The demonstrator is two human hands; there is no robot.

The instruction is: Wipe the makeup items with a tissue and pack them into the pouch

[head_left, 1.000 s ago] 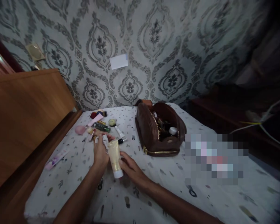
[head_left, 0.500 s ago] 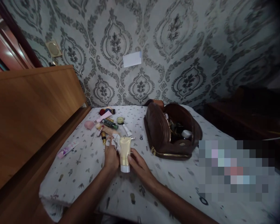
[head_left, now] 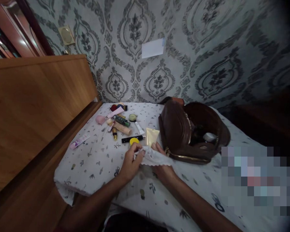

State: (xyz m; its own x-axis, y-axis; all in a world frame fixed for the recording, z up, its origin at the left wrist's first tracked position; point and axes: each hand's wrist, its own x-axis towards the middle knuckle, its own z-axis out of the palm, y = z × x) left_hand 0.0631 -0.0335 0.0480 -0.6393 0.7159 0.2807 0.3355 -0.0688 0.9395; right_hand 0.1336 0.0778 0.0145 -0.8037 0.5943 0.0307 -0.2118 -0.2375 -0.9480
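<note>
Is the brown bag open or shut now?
Open: the mouth of the bag gapes wide, and a white item shows inside.
</note>
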